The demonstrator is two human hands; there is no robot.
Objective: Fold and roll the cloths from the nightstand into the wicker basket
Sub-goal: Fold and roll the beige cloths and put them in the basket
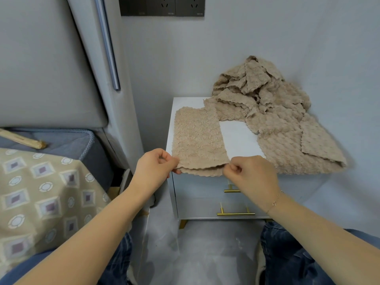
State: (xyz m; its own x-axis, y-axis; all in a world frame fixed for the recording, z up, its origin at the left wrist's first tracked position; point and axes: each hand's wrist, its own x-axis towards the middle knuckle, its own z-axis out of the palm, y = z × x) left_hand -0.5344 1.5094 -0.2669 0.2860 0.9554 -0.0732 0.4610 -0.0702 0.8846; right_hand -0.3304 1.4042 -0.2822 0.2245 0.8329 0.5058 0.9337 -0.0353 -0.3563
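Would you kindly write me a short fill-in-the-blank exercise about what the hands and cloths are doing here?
1. Both hands pinch the near edge of the folded ____.
2. The pile of unfolded cloths lies on the ____ side of the nightstand.
3. A thin bracelet sits on the ____ wrist.

Missing words: cloth; right; right

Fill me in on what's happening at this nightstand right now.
A person is folding a beige cloth laid flat on the white nightstand. The left hand and right hand each pinch a near corner of it at the front edge. A heap of unfolded cloths waits at the back right. No wicker basket is in view.
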